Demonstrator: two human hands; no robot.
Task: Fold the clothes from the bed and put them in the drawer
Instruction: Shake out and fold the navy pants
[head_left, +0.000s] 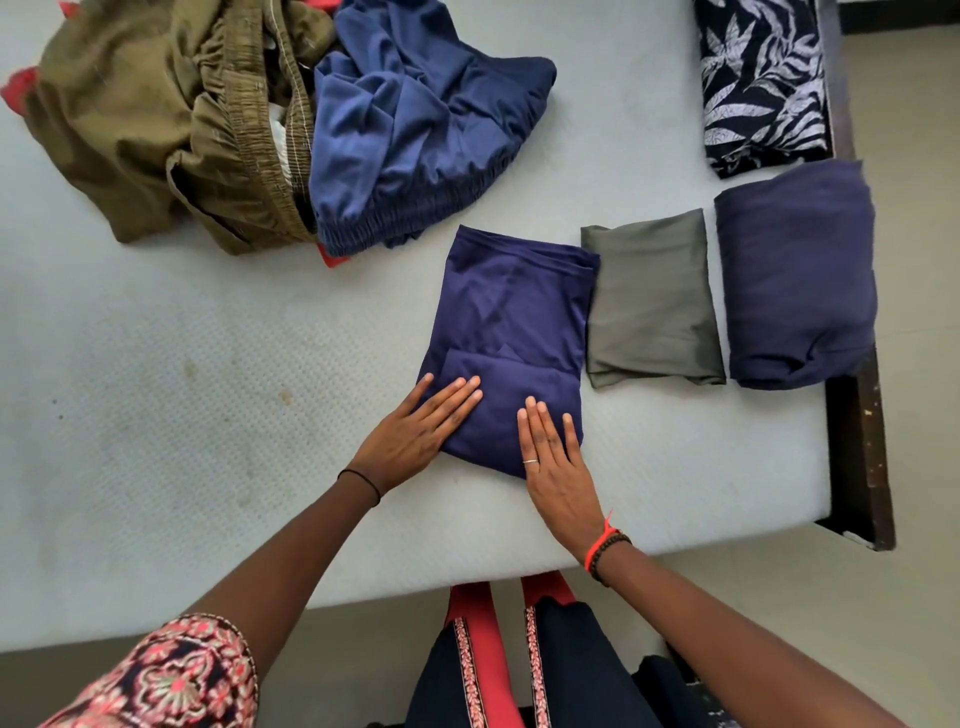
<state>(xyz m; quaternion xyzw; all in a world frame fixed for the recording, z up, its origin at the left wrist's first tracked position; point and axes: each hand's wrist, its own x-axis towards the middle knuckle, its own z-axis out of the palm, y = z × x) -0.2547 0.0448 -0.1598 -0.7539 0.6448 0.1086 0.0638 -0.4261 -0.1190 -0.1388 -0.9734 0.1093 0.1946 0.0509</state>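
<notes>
Both hands flat on the purple garment (514, 322), which lies on the bed (208, 389) close to the near edge, right of middle; the left hand (415, 431) presses its near left corner with fingers straight and spread; the right hand (556, 462) presses the near right part the same way, gripping nothing. The cloth looks thin, light and limp, a bit slick I'd say; it will slump if lifted by one corner, so better to slide both palms under the folded bundle or pinch both short ends together.

Count time: four folded pieces; the purple one, a grey-green piece (649, 306) just beside it, a navy piece (795, 280) at the right edge, and a leaf-print piece (763, 83) at the far right corner. Unfolded, a heap towards the far left corner: one olive garment (145, 119), one blue garment (415, 140), and red cloth (18, 91) peeking from under them, number unclear. No drawer in view.
</notes>
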